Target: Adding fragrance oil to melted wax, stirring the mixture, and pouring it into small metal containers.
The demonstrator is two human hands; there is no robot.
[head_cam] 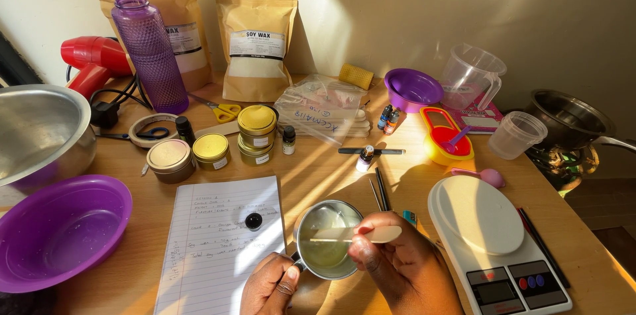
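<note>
Stirring: my right hand [397, 263] pinches a wooden stick [354, 236] across the metal cup [326, 239], my left hand [270, 284] gripping its handle; wax looks fully melted, tins [212, 150] beyond unfilled.

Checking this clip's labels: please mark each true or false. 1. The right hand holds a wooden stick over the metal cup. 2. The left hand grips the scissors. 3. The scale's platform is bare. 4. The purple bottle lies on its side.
1. True: the right hand holds the stick across the metal cup.
2. False: the left hand is at the cup's handle; the scissors lie untouched.
3. True: nothing sits on the scale.
4. False: the purple bottle stands upright.
</note>
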